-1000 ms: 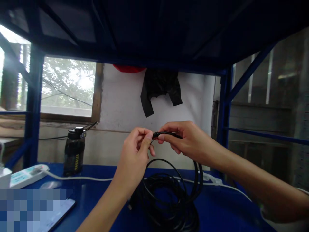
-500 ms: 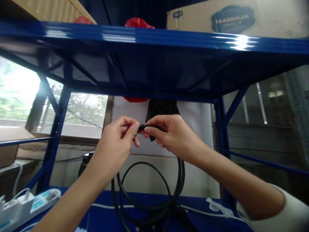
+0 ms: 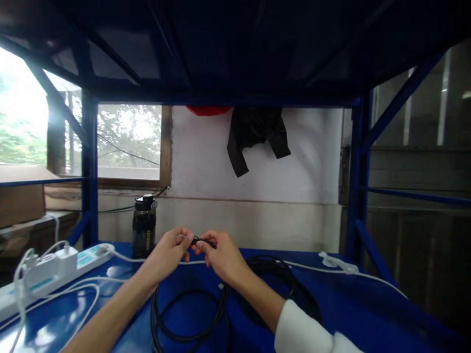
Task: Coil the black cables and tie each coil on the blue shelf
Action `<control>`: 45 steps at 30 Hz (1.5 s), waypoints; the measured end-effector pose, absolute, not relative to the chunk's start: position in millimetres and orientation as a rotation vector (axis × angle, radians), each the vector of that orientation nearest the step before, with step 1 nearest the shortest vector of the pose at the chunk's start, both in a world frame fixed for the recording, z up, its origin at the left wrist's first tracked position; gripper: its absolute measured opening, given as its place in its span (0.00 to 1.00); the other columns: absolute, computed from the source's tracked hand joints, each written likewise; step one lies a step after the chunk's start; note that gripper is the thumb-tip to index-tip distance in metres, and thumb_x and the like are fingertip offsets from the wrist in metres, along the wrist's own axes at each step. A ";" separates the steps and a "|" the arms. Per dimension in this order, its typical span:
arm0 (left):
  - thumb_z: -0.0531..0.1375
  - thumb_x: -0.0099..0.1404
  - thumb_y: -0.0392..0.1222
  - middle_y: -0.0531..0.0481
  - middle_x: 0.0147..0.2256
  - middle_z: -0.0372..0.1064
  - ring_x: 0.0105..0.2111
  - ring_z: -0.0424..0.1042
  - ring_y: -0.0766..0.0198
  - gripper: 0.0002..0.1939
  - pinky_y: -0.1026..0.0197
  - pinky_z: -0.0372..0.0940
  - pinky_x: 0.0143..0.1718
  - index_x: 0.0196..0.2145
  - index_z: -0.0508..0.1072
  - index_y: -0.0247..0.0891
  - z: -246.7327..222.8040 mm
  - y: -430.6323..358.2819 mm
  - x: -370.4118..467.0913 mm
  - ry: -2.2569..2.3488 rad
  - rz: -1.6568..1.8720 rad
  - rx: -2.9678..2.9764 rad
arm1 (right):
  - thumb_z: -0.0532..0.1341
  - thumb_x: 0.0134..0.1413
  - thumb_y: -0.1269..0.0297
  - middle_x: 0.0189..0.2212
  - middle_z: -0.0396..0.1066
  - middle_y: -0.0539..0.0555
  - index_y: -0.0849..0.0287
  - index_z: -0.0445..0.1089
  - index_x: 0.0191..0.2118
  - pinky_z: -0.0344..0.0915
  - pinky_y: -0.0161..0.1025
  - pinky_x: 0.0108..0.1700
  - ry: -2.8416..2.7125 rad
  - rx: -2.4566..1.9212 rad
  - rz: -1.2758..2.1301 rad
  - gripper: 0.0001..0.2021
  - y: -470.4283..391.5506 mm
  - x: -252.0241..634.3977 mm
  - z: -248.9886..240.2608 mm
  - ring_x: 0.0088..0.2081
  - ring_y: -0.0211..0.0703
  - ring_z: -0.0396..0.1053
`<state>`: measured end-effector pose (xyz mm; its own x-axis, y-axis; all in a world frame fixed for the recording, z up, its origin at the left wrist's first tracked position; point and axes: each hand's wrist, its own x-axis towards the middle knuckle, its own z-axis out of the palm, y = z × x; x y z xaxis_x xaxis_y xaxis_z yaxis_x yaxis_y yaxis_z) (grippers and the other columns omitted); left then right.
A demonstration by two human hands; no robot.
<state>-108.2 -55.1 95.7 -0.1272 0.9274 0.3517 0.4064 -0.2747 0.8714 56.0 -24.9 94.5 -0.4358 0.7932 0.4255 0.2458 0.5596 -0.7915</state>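
Observation:
A coiled black cable [image 3: 191, 338] hangs in a loop from my two hands, just over the blue shelf. My left hand [image 3: 172, 254] is closed, its thumb and fingers pinching the top of the coil. Close beside it, my right hand [image 3: 222, 257] also pinches the cable, with a short dark stretch showing between the two sets of fingertips. A thin strand, perhaps a tie, shows near the fingertips, too small to make out. Behind my right forearm, a second black cable coil [image 3: 303, 289] lies on the shelf.
White power strips [image 3: 62, 269] with plugs and white cords occupy the left of the blue shelf [image 3: 349, 314]. A dark bottle [image 3: 143, 228] stands at the back left. A white cord with a bundled knot [image 3: 338, 262] runs along the back. The upper shelf [image 3: 228, 54] hangs overhead.
The view has tipped downward, bringing the bottle and second coil into sight. My hands, still pinching the cable, appear lower and farther left, and the loop hangs closer to the shelf.

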 end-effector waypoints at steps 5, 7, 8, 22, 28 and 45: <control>0.60 0.60 0.54 0.50 0.23 0.75 0.16 0.64 0.63 0.14 0.64 0.52 0.19 0.33 0.69 0.40 40.7 -27.2 -115.0 1.654 1.344 1.580 | 0.66 0.61 0.70 0.32 0.81 0.56 0.61 0.78 0.36 0.67 0.35 0.33 -2.016 -0.986 0.747 0.03 7.5 49.6 45.9 0.32 0.44 0.77; 0.60 0.60 0.51 0.48 0.25 0.77 0.19 0.68 0.61 0.12 0.63 0.54 0.22 0.32 0.70 0.40 25.6 -20.9 -117.2 1.713 1.324 1.585 | 0.69 0.58 0.68 0.36 0.82 0.59 0.61 0.79 0.39 0.68 0.38 0.40 -2.035 -1.014 0.677 0.04 16.6 51.3 32.4 0.39 0.48 0.78; 0.60 0.60 0.50 0.47 0.25 0.78 0.21 0.70 0.59 0.11 0.62 0.55 0.23 0.32 0.70 0.40 19.3 -18.6 -118.2 1.742 1.311 1.592 | 0.70 0.58 0.67 0.37 0.82 0.60 0.62 0.79 0.40 0.69 0.39 0.41 -2.047 -1.018 0.649 0.06 19.6 53.0 27.2 0.40 0.49 0.78; 0.60 0.61 0.43 0.48 0.28 0.78 0.31 0.76 0.53 0.05 0.58 0.62 0.34 0.32 0.73 0.41 -4.9 -26.9 -120.1 1.973 1.223 1.754 | 0.66 0.67 0.58 0.46 0.81 0.53 0.53 0.76 0.51 0.69 0.44 0.52 -2.297 -0.989 0.303 0.11 -48.0 214.5 36.2 0.48 0.49 0.77; 0.62 0.59 0.45 0.48 0.26 0.76 0.30 0.75 0.51 0.06 0.58 0.61 0.34 0.31 0.76 0.41 7.1 -37.4 -108.7 1.973 1.287 1.811 | 0.68 0.64 0.51 0.50 0.79 0.57 0.55 0.75 0.54 0.69 0.48 0.54 -2.364 -1.099 0.247 0.19 -66.3 265.8 12.2 0.52 0.55 0.75; 0.72 0.52 0.42 0.42 0.32 0.81 0.33 0.79 0.56 0.11 0.60 0.70 0.35 0.31 0.79 0.33 39.1 -33.8 -106.4 1.633 1.533 1.182 | 0.73 0.59 0.51 0.39 0.80 0.50 0.51 0.76 0.44 0.67 0.42 0.46 -2.208 -1.142 0.231 0.13 -64.2 304.6 1.5 0.44 0.49 0.76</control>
